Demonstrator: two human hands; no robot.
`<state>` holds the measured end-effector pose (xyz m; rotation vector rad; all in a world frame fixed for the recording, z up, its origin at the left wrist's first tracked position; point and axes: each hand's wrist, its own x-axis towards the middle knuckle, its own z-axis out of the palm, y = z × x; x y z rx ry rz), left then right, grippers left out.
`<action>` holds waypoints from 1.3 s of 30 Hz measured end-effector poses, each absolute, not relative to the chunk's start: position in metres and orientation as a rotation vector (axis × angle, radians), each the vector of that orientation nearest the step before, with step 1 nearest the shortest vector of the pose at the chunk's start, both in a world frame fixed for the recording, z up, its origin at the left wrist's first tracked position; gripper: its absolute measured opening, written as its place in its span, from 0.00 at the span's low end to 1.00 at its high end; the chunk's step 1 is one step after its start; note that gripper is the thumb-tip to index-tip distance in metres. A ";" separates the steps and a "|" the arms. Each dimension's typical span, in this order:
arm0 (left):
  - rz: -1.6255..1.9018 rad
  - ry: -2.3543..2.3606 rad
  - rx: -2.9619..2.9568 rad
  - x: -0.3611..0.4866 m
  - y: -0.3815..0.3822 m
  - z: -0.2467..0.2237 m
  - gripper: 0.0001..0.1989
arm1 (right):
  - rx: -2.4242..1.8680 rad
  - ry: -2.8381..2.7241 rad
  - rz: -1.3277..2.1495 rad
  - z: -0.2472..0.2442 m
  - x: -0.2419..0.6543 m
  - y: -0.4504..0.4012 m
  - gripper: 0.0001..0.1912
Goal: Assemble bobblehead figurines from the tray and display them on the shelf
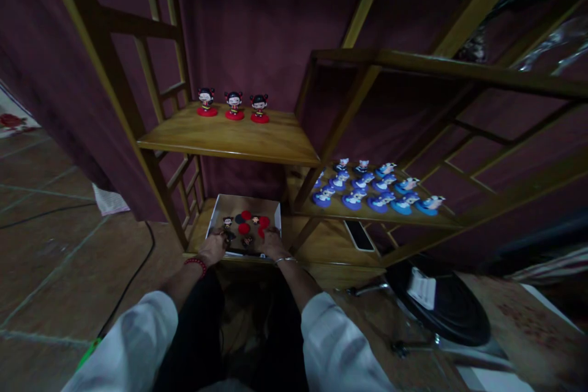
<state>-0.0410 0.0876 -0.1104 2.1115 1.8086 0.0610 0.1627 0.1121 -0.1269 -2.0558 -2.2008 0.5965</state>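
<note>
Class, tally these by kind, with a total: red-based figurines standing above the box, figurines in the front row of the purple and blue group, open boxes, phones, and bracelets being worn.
Red-based figurines: 3
Front-row figurines: 5
Open box: 1
Phone: 1
Bracelets: 2
Total: 12

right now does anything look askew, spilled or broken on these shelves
No clear damage or spill. The loose figures and red discs lie jumbled in the open box, unlike the three upright figurines above.

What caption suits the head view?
Left hand and right hand at a box of figures and red discs, three figurines on the shelf above.
</note>
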 end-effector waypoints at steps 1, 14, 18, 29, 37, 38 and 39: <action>0.068 1.815 2.105 -0.040 0.089 -0.112 0.13 | -2.059 -2.196 0.602 -0.130 0.164 0.113 0.17; 0.271 1.878 2.080 -0.027 0.102 -0.135 0.24 | -1.986 -2.099 0.528 -0.149 0.162 0.113 0.17; 0.265 1.924 2.056 -0.021 0.101 -0.137 0.24 | -1.852 -2.037 0.424 -0.150 0.164 0.111 0.18; 0.247 1.965 2.034 -0.020 0.109 -0.140 0.25 | -1.903 -2.017 0.626 -0.149 0.162 0.108 0.16; 0.236 1.976 1.984 -0.017 0.113 -0.135 0.21 | -1.911 -1.999 0.802 -0.154 0.164 0.114 0.15; 0.237 1.977 1.980 -0.017 0.113 -0.134 0.21 | -1.902 -2.004 0.815 -0.154 0.164 0.114 0.15; 0.242 1.978 1.978 -0.017 0.113 -0.133 0.21 | -1.896 -2.013 0.822 -0.155 0.165 0.115 0.15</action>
